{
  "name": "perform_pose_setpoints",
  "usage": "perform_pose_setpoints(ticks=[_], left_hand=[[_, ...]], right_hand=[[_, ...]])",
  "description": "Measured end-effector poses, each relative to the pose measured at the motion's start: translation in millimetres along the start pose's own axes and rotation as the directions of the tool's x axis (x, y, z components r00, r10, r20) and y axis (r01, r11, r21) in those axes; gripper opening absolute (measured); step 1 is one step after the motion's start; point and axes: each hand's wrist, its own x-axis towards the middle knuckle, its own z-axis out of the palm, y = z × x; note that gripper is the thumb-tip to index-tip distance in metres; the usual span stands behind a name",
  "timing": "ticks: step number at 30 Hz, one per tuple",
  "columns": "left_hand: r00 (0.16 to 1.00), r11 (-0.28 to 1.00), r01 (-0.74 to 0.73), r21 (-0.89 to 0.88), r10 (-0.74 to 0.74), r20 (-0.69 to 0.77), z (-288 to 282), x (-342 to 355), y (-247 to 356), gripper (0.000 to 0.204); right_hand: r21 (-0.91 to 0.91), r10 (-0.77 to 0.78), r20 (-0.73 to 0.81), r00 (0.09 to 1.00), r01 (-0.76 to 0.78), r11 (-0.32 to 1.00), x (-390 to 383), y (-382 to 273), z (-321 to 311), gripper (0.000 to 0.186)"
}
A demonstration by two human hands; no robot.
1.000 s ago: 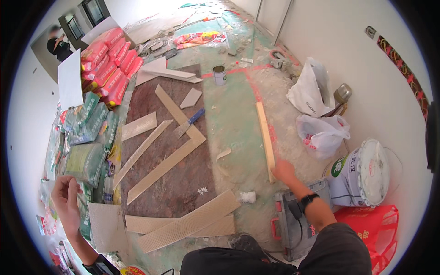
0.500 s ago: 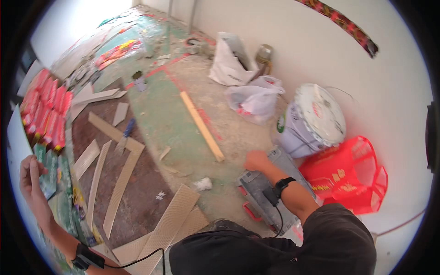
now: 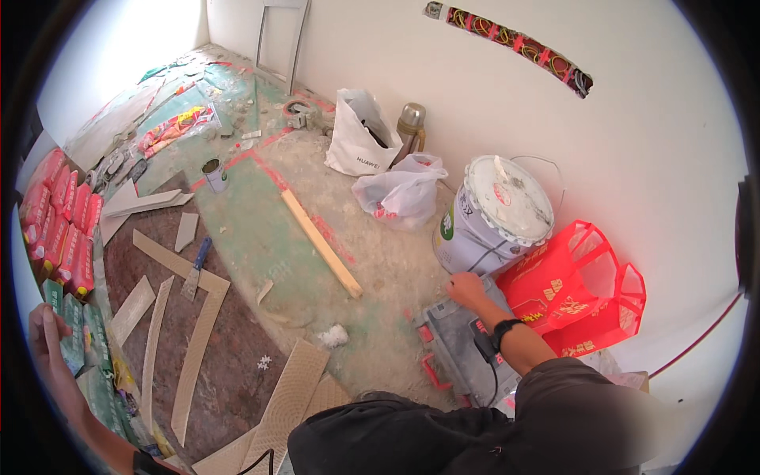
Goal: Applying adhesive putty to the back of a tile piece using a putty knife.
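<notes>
My right hand [image 3: 467, 290] is closed at the far edge of a grey plastic toolbox [image 3: 453, 348] with red latches, its fingers curled down over the rim and partly hidden. The toolbox lies on the floor beside my knees. At the far left, my left hand [image 3: 49, 328] has its fingers closed on the edge of a pale board [image 3: 25, 257], most of which is cut off by the picture's rim. Nearest to that hand are green packets [image 3: 73, 332] and stacked red packets [image 3: 67, 226].
A lidded paint bucket [image 3: 503, 206] and red bag [image 3: 570, 289] stand right of the toolbox. Tile strips [image 3: 207, 348] and a blue-handled putty knife [image 3: 198, 265] lie on a brown sheet [image 3: 237, 324]. A wooden batten [image 3: 321, 244], plastic bags [image 3: 401, 190] and a flask [image 3: 410, 127] lie beyond.
The view has shifted, so the floor things appear further left and more of the wall shows. My right hand stays at the toolbox's far edge; my left hand stays by the pale board.
</notes>
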Motion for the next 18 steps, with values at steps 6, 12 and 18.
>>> perform_pose_setpoints(ticks=[6,12,18], left_hand=[[0.996,0.991,0.033,-0.13,-0.022,0.085,32.0,-2.1,-9.6,0.02],[0.685,0.975,0.197,-0.1,-0.063,0.726,197.8,-62.1,60.9,0.024],[0.256,0.933,0.339,-0.122,0.034,0.966,347.4,-214.6,-23.9,0.042]], right_hand=[[0.126,-0.078,-0.394,0.916,0.138,0.982,-114.6,-3.4,-26.6,0.019],[0.255,0.636,-0.198,0.746,-0.587,0.768,-291.6,90.8,4.3,0.036],[0.615,0.775,0.576,0.26,-0.762,-0.202,-350.8,123.7,35.4,0.072]])
